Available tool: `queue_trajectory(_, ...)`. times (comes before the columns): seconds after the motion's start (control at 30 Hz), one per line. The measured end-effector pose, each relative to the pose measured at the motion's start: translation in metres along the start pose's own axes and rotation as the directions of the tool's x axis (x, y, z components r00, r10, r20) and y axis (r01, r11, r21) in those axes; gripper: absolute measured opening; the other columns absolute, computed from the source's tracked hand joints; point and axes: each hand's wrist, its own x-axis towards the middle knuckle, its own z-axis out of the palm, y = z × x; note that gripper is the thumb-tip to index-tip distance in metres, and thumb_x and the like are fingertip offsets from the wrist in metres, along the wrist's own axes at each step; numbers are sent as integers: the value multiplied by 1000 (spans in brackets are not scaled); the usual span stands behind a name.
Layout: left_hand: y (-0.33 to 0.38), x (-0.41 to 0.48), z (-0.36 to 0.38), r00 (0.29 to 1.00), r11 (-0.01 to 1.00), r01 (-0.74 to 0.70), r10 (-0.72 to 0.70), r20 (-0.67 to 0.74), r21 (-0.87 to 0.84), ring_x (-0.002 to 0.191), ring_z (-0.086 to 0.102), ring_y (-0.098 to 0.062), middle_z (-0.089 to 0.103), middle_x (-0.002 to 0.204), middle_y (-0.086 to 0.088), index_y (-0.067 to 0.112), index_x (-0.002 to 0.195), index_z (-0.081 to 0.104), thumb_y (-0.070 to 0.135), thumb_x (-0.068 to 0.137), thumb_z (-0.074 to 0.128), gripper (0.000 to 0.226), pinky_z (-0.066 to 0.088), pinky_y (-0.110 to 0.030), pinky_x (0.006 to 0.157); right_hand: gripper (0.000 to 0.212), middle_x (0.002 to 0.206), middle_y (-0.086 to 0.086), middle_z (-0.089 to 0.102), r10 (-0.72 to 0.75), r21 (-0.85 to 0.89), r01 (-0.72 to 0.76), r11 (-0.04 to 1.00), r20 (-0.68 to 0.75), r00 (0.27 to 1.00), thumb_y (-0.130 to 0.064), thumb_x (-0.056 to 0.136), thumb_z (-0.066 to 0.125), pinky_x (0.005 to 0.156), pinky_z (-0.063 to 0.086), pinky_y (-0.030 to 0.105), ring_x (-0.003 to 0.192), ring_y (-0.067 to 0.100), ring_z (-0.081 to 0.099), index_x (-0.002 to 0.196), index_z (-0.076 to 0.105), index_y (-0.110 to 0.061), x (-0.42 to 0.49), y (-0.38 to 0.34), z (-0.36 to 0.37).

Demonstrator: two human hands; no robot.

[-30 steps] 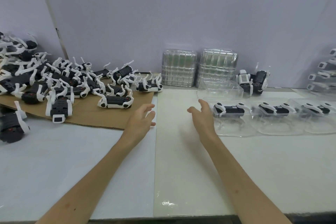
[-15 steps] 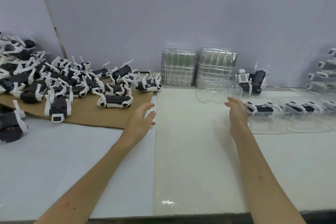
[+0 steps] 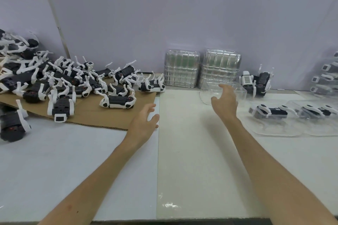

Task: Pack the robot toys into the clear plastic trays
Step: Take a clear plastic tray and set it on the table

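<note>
A heap of black-and-white robot toys (image 3: 60,82) lies on a brown cardboard sheet (image 3: 102,117) at the left. The nearest single robot toy (image 3: 118,101) lies just left of my left hand (image 3: 144,124), which hovers open over the cardboard's right edge and holds nothing. My right hand (image 3: 224,99) reaches with spread fingers to an empty clear tray (image 3: 239,90) in front of two stacks of clear trays (image 3: 201,69); whether it touches the tray is unclear. To the right, filled clear trays (image 3: 270,126) hold packed robots (image 3: 272,112).
Two upright robot toys (image 3: 256,82) stand against the wall right of the tray stacks. More packed trays (image 3: 325,78) are stacked at the far right edge. A lone robot (image 3: 12,126) lies at the far left. The white table (image 3: 182,170) runs to the near edge.
My right hand has left the row of filled trays, which now sits farther right, and has moved up to the empty tray at the back. My left hand stays almost still.
</note>
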Motion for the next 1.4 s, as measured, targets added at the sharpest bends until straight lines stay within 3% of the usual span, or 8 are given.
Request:
queue_trajectory(0.13,-2,0,4,1000,1000,-1,1,26,-22,74,72,-9,53,128,14,31,133,49,23,100,51,34,46,-20,68,73,160,11,27,-65,-523,195,830,256,965,-2,86,56,116,24,53,148,30,21,152,28,-11,44,9,9)
queue_trajectory(0.27,-1,-1,6,998,998,11,-6,68,-65,73,73,-12,58,121,16,30,128,54,20,100,52,30,46,-18,65,57,143,11,48,-12,-667,252,701,343,939,-9,88,57,113,25,50,135,32,40,142,43,-13,62,16,13)
queue_trajectory(0.37,6,-3,5,993,993,39,-26,119,-108,71,72,-14,68,112,5,23,116,63,15,100,52,21,47,-13,56,34,125,4,60,-160,-516,337,787,358,920,-11,91,60,108,28,41,122,27,53,125,61,-18,53,11,14)
queue_trajectory(0.5,11,-7,3,964,986,89,-49,263,-142,81,73,-14,75,101,3,23,107,67,18,99,57,15,52,-22,64,17,97,-7,65,-341,-166,436,884,409,847,-21,92,68,83,49,35,93,18,64,109,68,-21,21,-29,10)
queue_trajectory(0.7,13,-9,4,948,955,93,1,317,-282,96,73,-17,75,109,4,24,116,65,32,96,64,22,57,-28,79,22,83,-17,68,-587,313,509,801,246,772,-24,85,78,68,46,11,75,3,64,105,70,-25,-45,-78,1)
queue_trajectory(0.93,15,-6,1,985,828,47,56,166,-559,100,73,-20,76,106,-5,9,112,67,14,102,52,19,56,-23,80,42,96,-15,64,-551,375,470,799,143,822,-28,88,74,83,44,14,87,4,61,127,60,-27,-92,-62,18)
queue_trajectory(1.13,16,-8,3,966,703,103,98,239,-704,109,69,-24,73,113,-14,3,114,65,16,93,56,26,56,-34,95,29,89,-11,72,-443,502,301,811,191,876,-17,85,77,76,50,19,75,7,68,107,60,-24,-103,-57,22)
queue_trajectory(1.4,15,-8,3,974,752,54,104,199,-657,100,73,-25,75,105,-16,13,92,79,23,85,62,20,58,-28,79,27,93,-14,75,-448,612,216,760,254,857,-14,88,74,76,49,12,84,6,71,109,63,-26,-107,-65,22)
